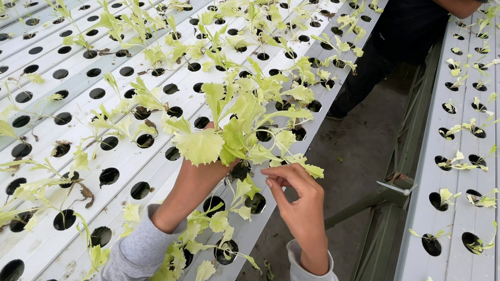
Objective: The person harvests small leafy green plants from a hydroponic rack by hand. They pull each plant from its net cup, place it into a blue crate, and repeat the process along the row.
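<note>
My left hand is raised over the white growing channels and grips a bunch of pale green lettuce seedlings by their bases, the leaves fanning out above my fingers. My right hand is just to the right of it, thumb and forefinger pinched on a thin leaf or stem at the bunch's lower right edge. Both wrists wear grey sleeves. Beneath my hands, more small seedlings sit in the round holes of the nearest channel.
White hydroponic channels with rows of round holes and scattered seedlings fill the left. A second bank of channels stands at right across a narrow concrete aisle. Another person in dark clothes stands in the aisle at the top.
</note>
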